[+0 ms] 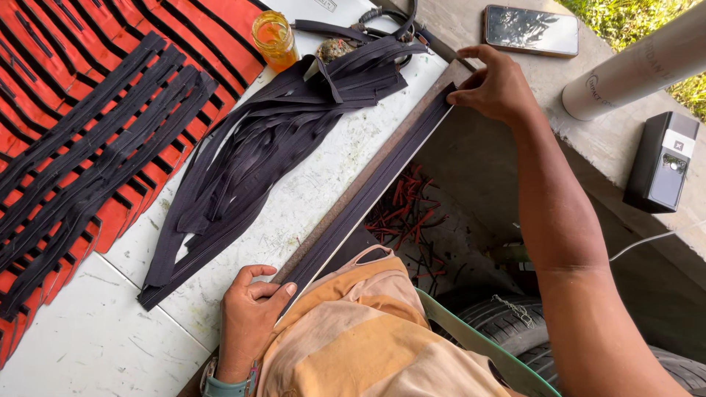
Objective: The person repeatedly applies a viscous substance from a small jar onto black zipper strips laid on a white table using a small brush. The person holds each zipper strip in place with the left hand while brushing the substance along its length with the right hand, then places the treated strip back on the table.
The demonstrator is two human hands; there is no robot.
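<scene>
A long black strap (pixel 375 180) lies stretched along the wooden edge (pixel 353 195) of the white table (pixel 294 213). My right hand (pixel 496 88) pinches the strap's far end at the table corner. Near my body, my left hand (pixel 250 312) presses its near end down against the edge, fingers curled over it. A loose pile of similar black straps (pixel 257 151) rests on the tabletop to the left of the stretched one.
Orange pieces with black strips (pixel 88 125) cover the table's left side. A jar of orange liquid (pixel 273 37) stands at the back. A phone (pixel 531 31), white tube (pixel 632 66) and black box (pixel 662 162) sit on the concrete ledge. Tyres (pixel 507 323) and scraps lie below.
</scene>
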